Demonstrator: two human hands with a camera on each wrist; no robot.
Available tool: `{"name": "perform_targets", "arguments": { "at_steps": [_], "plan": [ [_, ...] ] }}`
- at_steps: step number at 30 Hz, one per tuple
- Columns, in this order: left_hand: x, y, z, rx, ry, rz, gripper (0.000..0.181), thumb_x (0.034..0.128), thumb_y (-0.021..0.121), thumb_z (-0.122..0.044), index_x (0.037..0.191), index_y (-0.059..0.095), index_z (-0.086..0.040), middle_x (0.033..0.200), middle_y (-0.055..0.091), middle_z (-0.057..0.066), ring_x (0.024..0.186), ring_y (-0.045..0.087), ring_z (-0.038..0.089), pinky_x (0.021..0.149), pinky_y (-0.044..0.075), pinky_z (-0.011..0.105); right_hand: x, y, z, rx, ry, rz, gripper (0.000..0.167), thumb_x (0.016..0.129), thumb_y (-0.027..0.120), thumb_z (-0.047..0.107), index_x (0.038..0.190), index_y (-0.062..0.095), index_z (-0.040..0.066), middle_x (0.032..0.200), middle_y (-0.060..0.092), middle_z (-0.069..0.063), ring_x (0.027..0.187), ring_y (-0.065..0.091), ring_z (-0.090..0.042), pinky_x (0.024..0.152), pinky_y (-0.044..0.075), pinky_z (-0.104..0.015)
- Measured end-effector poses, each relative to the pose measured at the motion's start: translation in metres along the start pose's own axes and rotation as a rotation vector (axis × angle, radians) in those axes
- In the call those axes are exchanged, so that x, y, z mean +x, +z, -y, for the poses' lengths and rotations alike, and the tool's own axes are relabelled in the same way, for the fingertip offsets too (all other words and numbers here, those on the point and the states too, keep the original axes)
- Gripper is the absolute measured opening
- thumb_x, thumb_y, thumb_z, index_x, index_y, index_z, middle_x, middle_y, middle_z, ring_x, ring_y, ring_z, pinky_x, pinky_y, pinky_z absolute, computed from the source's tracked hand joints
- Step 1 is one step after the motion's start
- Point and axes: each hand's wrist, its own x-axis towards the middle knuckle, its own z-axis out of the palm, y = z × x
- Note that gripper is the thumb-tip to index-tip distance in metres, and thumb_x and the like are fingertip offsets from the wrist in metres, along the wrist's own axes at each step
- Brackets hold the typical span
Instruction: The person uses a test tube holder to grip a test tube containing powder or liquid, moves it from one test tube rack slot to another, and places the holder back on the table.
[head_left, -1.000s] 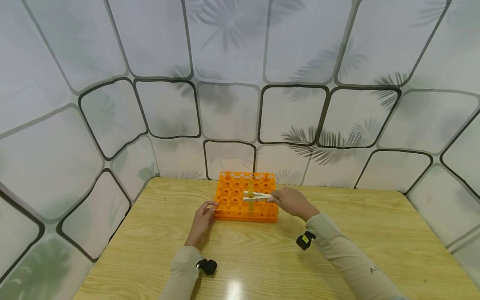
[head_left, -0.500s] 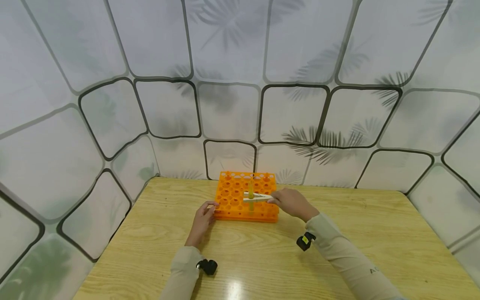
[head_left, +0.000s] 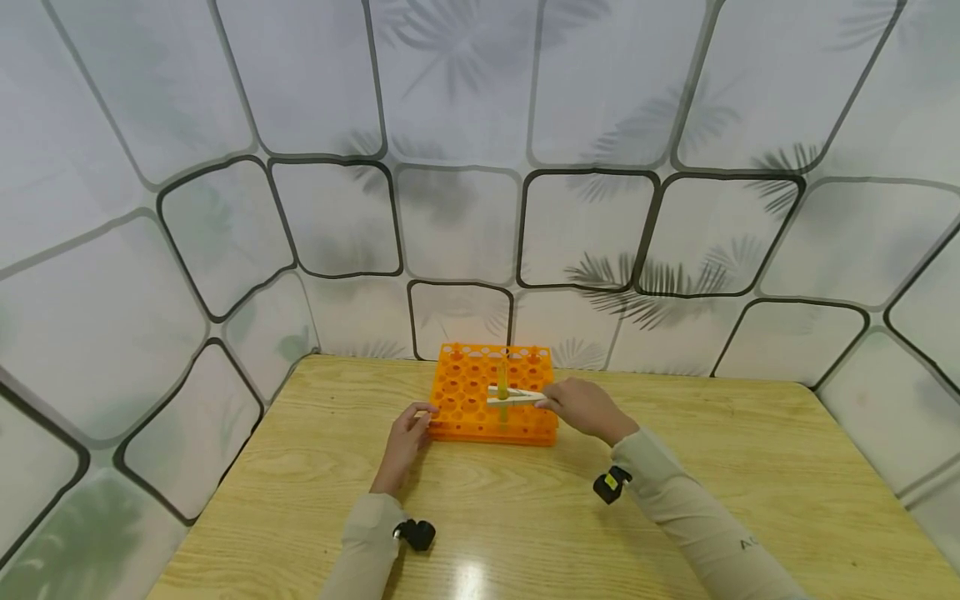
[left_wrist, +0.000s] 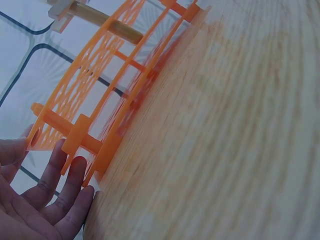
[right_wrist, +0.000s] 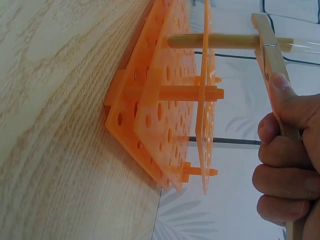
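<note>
An orange test tube rack [head_left: 465, 382] stands on the table, its tiers joined by pegs. At its near left corner, my left hand [head_left: 405, 435] holds the edge; the left wrist view shows the thumb by the top plate and the other fingers against the lower tiers. My right hand [right_wrist: 290, 155] grips a wooden test tube clamp [right_wrist: 272, 55] by its handle. The clamp's jaws are around a glass test tube [right_wrist: 225, 41] with yellow liquid. The tube stands upright through a hole in the top plate, and its rounded end reaches the middle tier.
The pale wooden table [head_left: 480, 517] runs back to a patterned fabric wall [head_left: 457, 217] close behind the rack. More fabric closes in on the left and right sides. Each wrist carries a small black camera [head_left: 416, 534].
</note>
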Motion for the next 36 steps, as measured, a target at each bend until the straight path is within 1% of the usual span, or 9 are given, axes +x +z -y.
{"name": "perform_targets", "arguments": {
  "at_steps": [4, 7, 15, 26, 32, 36],
  "plan": [
    [0.0017, -0.0013, 0.0002, -0.004, -0.012, 0.010, 0.028, 0.0993, 0.045, -0.014, 0.115, 0.052, 0.008, 0.092, 0.053, 0.002, 0.072, 0.044, 0.014, 0.067, 0.042, 0.030, -0.0011, 0.0006, 0.0003, 0.011, 0.009, 0.007, 0.035, 0.096, 0.050, 0.032, 0.065, 0.041, 0.017, 0.054, 0.025, 0.007, 0.047, 0.022, -0.006, 0.053, 0.029, -0.022],
    [0.0010, -0.0009, 0.0000, 0.004, -0.012, 0.007, 0.028, 0.0995, 0.044, -0.014, 0.115, 0.052, 0.008, 0.091, 0.053, 0.002, 0.072, 0.043, 0.014, 0.068, 0.042, 0.030, -0.0016, 0.0008, 0.0008, 0.010, 0.016, 0.018, 0.034, 0.096, 0.050, 0.032, 0.066, 0.041, 0.017, 0.054, 0.025, 0.007, 0.047, 0.022, -0.006, 0.053, 0.029, -0.021],
    [-0.0009, 0.0018, 0.0022, 0.031, 0.027, -0.020, 0.031, 0.0995, 0.045, -0.019, 0.115, 0.053, 0.006, 0.086, 0.050, 0.000, 0.068, 0.040, 0.011, 0.066, 0.041, 0.027, -0.0013, 0.0015, 0.0017, 0.010, 0.031, 0.023, 0.035, 0.096, 0.050, 0.032, 0.065, 0.041, 0.017, 0.054, 0.024, 0.007, 0.048, 0.022, -0.007, 0.054, 0.028, -0.022],
    [0.0002, 0.0014, 0.0032, 0.046, 0.040, -0.011, 0.031, 0.0999, 0.045, -0.019, 0.114, 0.053, 0.007, 0.092, 0.053, -0.001, 0.071, 0.044, 0.012, 0.069, 0.042, 0.027, -0.0026, 0.0022, 0.0015, 0.024, 0.024, 0.023, 0.037, 0.096, 0.050, 0.032, 0.064, 0.039, 0.018, 0.055, 0.024, 0.007, 0.049, 0.021, -0.007, 0.054, 0.028, -0.022],
    [0.0010, 0.0012, 0.0034, 0.036, 0.035, -0.011, 0.030, 0.1000, 0.044, -0.018, 0.115, 0.052, 0.007, 0.086, 0.050, 0.000, 0.067, 0.037, 0.011, 0.066, 0.040, 0.027, -0.0032, 0.0022, 0.0017, 0.030, 0.027, 0.018, 0.037, 0.096, 0.051, 0.032, 0.063, 0.040, 0.018, 0.054, 0.026, 0.007, 0.049, 0.022, -0.007, 0.054, 0.027, -0.022],
    [0.0009, 0.0010, 0.0028, 0.041, 0.039, -0.011, 0.031, 0.1003, 0.044, -0.018, 0.115, 0.052, 0.007, 0.081, 0.046, 0.000, 0.067, 0.038, 0.011, 0.066, 0.040, 0.027, -0.0035, 0.0020, 0.0018, 0.033, 0.034, 0.020, 0.037, 0.095, 0.051, 0.032, 0.063, 0.040, 0.018, 0.055, 0.026, 0.007, 0.049, 0.022, -0.007, 0.053, 0.027, -0.022]
  ]
}}
